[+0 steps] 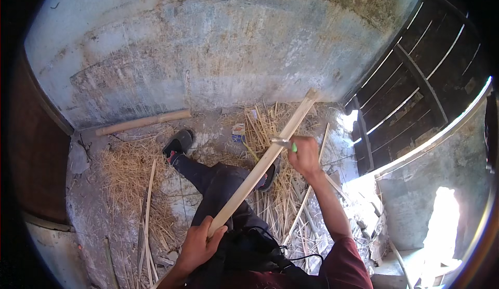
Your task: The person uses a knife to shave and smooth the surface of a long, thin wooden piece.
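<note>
A long pale bamboo slat (260, 168) slants from my lap up toward the far wall. Its near end is gripped by my left hand (200, 243), fingers wrapped round it. My right hand (305, 155) is closed round a knife (282, 143); a bit of green handle shows by the thumb. The blade lies across the slat's upper part, seemingly touching it. The slat passes over my leg, in dark trousers (221, 182). Most of the knife's handle is hidden in my fist.
Heaps of straw-like shavings (136, 172) and thin strips (299, 213) litter the floor. A bamboo pole (143, 122) lies along the stained wall (208, 49). A small blue and white packet (238, 132) lies beyond my legs. Dark wooden planks (416, 75) stand at the right.
</note>
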Demonstrator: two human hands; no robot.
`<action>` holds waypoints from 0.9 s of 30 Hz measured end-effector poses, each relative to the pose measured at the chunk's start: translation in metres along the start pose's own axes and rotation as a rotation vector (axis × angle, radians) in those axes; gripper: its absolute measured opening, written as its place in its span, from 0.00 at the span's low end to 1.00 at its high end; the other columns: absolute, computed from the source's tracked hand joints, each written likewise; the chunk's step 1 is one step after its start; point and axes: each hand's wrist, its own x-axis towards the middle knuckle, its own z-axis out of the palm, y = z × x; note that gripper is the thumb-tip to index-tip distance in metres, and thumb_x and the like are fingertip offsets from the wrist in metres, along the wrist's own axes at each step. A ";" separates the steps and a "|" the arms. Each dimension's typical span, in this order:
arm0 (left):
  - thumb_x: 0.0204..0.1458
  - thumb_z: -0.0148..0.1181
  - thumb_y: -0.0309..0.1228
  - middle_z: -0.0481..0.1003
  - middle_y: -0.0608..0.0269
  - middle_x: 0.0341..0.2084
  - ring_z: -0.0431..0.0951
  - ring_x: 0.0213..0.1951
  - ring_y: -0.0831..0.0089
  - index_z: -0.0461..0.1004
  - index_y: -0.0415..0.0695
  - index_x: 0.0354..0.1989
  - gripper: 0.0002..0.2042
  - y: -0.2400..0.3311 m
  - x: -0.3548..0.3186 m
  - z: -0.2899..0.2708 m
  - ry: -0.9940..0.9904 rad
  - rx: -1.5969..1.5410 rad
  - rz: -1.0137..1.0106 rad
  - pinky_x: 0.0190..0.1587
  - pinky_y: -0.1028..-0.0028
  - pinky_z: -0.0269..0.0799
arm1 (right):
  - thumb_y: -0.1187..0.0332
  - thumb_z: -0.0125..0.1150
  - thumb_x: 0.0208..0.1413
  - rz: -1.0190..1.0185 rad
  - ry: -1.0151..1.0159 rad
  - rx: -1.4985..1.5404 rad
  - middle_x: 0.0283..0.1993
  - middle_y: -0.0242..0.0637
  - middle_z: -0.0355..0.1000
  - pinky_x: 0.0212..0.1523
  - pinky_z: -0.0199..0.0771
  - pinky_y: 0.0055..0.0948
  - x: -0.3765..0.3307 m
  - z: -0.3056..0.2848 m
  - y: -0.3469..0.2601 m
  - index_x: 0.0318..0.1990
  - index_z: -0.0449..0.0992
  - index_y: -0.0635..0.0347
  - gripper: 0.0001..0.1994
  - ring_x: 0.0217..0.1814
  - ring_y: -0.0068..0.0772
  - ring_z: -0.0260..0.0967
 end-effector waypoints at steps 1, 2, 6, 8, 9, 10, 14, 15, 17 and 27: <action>0.66 0.65 0.38 0.72 0.39 0.19 0.82 0.23 0.49 0.69 0.36 0.39 0.16 0.004 0.000 0.001 -0.008 -0.018 0.006 0.23 0.60 0.67 | 0.71 0.64 0.50 -0.031 0.165 -0.035 0.33 0.52 0.80 0.48 0.73 0.52 0.001 0.004 0.018 0.36 0.83 0.61 0.07 0.40 0.57 0.79; 0.66 0.64 0.37 0.71 0.40 0.18 0.79 0.20 0.48 0.69 0.36 0.38 0.16 0.006 -0.003 0.002 -0.015 -0.036 0.007 0.23 0.60 0.66 | 0.75 0.61 0.52 -0.061 0.327 -0.069 0.29 0.52 0.78 0.42 0.72 0.53 0.002 0.005 0.027 0.33 0.81 0.62 0.04 0.35 0.57 0.77; 0.66 0.64 0.38 0.70 0.42 0.17 0.78 0.20 0.46 0.69 0.35 0.39 0.16 0.005 -0.001 0.011 0.005 -0.018 0.052 0.23 0.60 0.65 | 0.76 0.58 0.52 -0.021 0.669 -0.088 0.22 0.53 0.72 0.26 0.69 0.52 0.013 -0.001 0.042 0.29 0.80 0.60 0.04 0.23 0.59 0.71; 0.66 0.64 0.39 0.70 0.43 0.16 0.78 0.20 0.46 0.69 0.35 0.40 0.17 0.000 0.001 0.003 0.060 -0.013 0.068 0.23 0.59 0.66 | 0.73 0.61 0.51 -0.116 0.266 0.084 0.22 0.50 0.73 0.26 0.69 0.51 -0.008 0.010 -0.025 0.27 0.78 0.59 0.03 0.23 0.57 0.73; 0.66 0.64 0.39 0.70 0.43 0.16 0.78 0.20 0.46 0.69 0.35 0.40 0.17 -0.002 0.006 0.004 0.061 -0.017 0.061 0.23 0.59 0.66 | 0.72 0.61 0.50 -0.214 0.276 0.040 0.22 0.49 0.73 0.25 0.70 0.51 -0.025 0.020 -0.055 0.27 0.78 0.59 0.03 0.23 0.57 0.73; 0.66 0.65 0.39 0.71 0.43 0.16 0.78 0.20 0.46 0.69 0.35 0.40 0.17 -0.003 0.012 0.004 0.068 -0.026 0.089 0.23 0.59 0.67 | 0.71 0.62 0.49 -0.309 0.288 -0.002 0.22 0.49 0.72 0.25 0.71 0.50 -0.039 0.028 -0.073 0.27 0.78 0.59 0.03 0.23 0.57 0.73; 0.66 0.63 0.37 0.76 0.45 0.19 0.82 0.24 0.45 0.69 0.38 0.40 0.14 0.018 0.023 0.002 0.035 -0.030 0.095 0.25 0.56 0.72 | 0.73 0.59 0.49 -0.328 0.511 0.052 0.21 0.49 0.72 0.26 0.73 0.49 -0.055 0.046 -0.068 0.28 0.79 0.59 0.03 0.23 0.57 0.74; 0.66 0.63 0.36 0.75 0.46 0.19 0.82 0.24 0.45 0.69 0.38 0.41 0.13 0.021 0.024 0.001 -0.001 -0.064 0.076 0.25 0.57 0.72 | 0.73 0.59 0.49 -0.328 0.510 0.061 0.21 0.49 0.72 0.26 0.73 0.49 -0.048 0.039 -0.067 0.28 0.79 0.59 0.03 0.23 0.57 0.74; 0.67 0.62 0.36 0.75 0.46 0.18 0.81 0.23 0.46 0.69 0.38 0.41 0.13 0.023 0.023 -0.002 0.009 -0.052 0.081 0.25 0.56 0.72 | 0.73 0.59 0.49 -0.032 0.312 0.115 0.23 0.47 0.73 0.26 0.73 0.49 -0.031 0.014 -0.071 0.29 0.79 0.59 0.04 0.24 0.56 0.74; 0.68 0.60 0.35 0.71 0.46 0.17 0.79 0.22 0.44 0.66 0.39 0.42 0.13 0.030 0.031 0.004 -0.029 -0.086 0.091 0.23 0.56 0.66 | 0.71 0.60 0.46 -0.113 0.231 0.197 0.25 0.47 0.76 0.27 0.75 0.46 -0.051 0.015 -0.085 0.35 0.82 0.60 0.09 0.24 0.55 0.75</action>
